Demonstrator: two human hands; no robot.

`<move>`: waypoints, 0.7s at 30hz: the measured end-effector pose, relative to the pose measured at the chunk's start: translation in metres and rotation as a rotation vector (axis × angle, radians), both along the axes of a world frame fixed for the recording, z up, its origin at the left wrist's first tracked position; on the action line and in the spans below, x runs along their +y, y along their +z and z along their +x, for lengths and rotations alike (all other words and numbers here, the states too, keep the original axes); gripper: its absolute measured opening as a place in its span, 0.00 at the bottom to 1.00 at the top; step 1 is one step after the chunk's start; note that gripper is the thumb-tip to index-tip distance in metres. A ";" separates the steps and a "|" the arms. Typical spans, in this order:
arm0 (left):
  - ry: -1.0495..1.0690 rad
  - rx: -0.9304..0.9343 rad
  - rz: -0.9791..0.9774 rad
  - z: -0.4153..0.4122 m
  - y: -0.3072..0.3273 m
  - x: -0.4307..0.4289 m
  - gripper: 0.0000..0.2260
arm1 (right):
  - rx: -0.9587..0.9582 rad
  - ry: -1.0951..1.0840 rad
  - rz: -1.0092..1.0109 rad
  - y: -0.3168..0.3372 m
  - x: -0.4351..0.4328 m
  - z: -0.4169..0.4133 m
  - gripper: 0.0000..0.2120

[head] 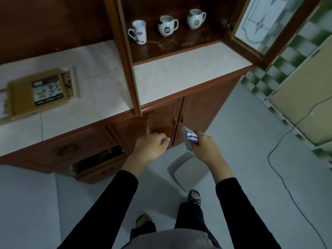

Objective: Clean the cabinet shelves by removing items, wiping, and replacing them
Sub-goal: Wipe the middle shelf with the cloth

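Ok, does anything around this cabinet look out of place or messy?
Two things. The dark wooden shelf in front of the three white mugs carries pale streaks and smudges, like dust or dried spills. Below the white tiled counter, a brown wooden drawer hangs partly open.

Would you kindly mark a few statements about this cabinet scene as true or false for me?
1. Three mugs stand on the shelf of the open cabinet. True.
2. The right hand holds a checked cloth. True.
3. The left hand grips one of the mugs. False: it holds nothing, and all three mugs are on the shelf.
4. The glass door is closed over the shelf. False: it stands swung open at the right.
5. The drawer low on the left is pushed fully in. False: it is pulled partly out.
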State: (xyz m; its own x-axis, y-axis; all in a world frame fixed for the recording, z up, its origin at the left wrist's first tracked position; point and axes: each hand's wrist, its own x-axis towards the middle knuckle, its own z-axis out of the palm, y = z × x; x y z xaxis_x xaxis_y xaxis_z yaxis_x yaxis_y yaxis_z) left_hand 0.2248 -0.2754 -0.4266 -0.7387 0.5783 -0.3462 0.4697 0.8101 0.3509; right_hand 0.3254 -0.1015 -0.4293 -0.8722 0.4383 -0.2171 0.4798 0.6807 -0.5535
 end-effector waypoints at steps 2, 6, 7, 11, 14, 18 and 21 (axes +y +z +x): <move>0.001 0.010 -0.003 -0.005 0.005 0.036 0.18 | 0.014 0.007 0.008 0.005 0.036 -0.004 0.09; 0.018 0.059 0.011 -0.018 0.015 0.105 0.18 | 0.037 0.055 0.058 0.020 0.109 -0.020 0.08; 0.027 0.075 0.022 -0.022 0.018 0.121 0.18 | 0.059 0.066 0.064 0.024 0.126 -0.025 0.08; 0.095 0.125 0.098 -0.036 0.033 0.171 0.16 | 0.131 0.114 0.077 0.044 0.181 -0.045 0.04; 0.158 0.203 0.194 -0.045 0.043 0.195 0.14 | 0.213 0.136 0.065 0.056 0.211 -0.064 0.07; 0.174 0.261 0.191 -0.062 0.060 0.221 0.14 | 0.326 0.180 0.012 0.069 0.236 -0.089 0.11; 0.204 0.333 0.180 -0.079 0.074 0.236 0.15 | 0.394 0.236 -0.003 0.080 0.248 -0.108 0.13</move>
